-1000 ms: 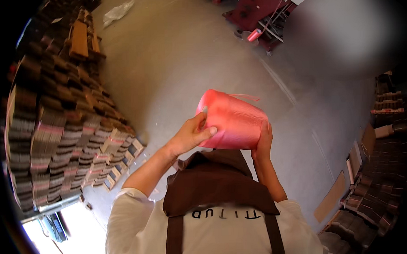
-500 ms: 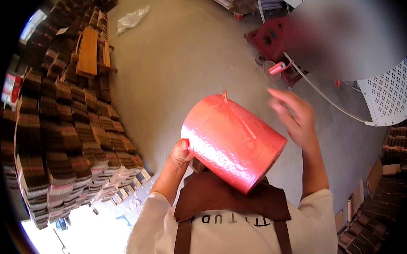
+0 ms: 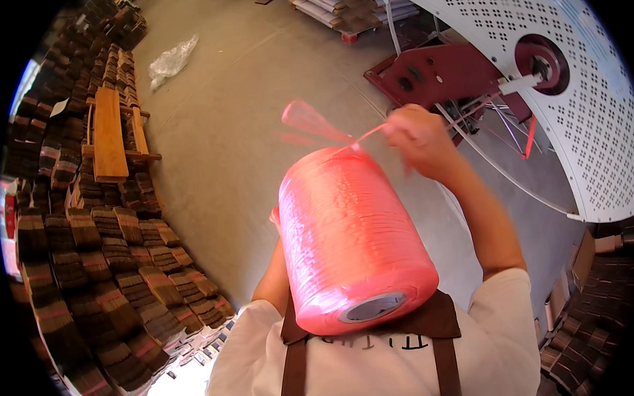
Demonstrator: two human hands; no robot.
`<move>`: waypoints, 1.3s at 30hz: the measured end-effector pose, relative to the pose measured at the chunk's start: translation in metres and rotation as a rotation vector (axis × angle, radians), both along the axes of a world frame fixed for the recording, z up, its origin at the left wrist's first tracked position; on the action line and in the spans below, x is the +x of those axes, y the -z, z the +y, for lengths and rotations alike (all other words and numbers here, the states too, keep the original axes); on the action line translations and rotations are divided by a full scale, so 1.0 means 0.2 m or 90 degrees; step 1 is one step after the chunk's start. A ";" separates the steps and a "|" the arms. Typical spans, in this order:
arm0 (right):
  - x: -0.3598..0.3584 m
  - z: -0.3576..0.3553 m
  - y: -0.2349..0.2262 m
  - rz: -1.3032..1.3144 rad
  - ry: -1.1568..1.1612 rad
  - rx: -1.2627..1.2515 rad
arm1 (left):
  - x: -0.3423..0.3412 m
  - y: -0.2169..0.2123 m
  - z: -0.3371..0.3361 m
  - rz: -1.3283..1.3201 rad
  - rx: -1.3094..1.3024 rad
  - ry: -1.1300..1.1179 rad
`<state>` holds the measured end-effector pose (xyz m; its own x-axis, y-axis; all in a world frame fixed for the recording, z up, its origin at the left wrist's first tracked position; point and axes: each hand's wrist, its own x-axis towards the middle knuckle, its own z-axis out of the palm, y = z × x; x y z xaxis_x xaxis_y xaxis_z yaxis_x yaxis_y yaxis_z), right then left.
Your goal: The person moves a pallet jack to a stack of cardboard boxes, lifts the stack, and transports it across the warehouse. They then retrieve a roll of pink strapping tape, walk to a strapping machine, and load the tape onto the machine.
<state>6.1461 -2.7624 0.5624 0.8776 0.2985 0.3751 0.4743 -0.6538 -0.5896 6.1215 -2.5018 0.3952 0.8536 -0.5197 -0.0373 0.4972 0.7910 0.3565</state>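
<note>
A large spool of shiny pink plastic twine [image 3: 353,231] is in front of my chest, tilted so that the hollow core at its near end shows. My left hand [image 3: 275,216] holds it from the left; only a bit of that hand shows past the edge, and the rest is hidden behind the spool. Beyond the far end, my right hand [image 3: 418,140] is closed on the loose twine end [image 3: 370,134], pulled taut from the spool. A loop of twine [image 3: 307,121] flares out to the left there, blurred by motion.
Stacks of bundled brown cardboard [image 3: 116,254] line the left side, beside a wooden bench [image 3: 109,135]. A machine with a dark red plate [image 3: 442,71] and a perforated white guard [image 3: 594,139] stands at right. Clear plastic film [image 3: 172,61] lies on the floor.
The spool has turned more upright, its core end now facing me. My right hand, empty before, has moved to the far end and taken hold of the twine, drawing out a loop.
</note>
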 end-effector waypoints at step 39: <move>1.59 -1.16 -0.79 0.023 0.428 0.601 | 1.77 0.29 -0.10 0.058 0.034 0.099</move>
<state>6.4651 -2.9938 0.7198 0.7674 -0.6179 0.1712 0.1708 -0.0604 -0.9835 6.4754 -2.5228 0.3374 0.7551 -0.6400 -0.1419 0.6440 0.6836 0.3435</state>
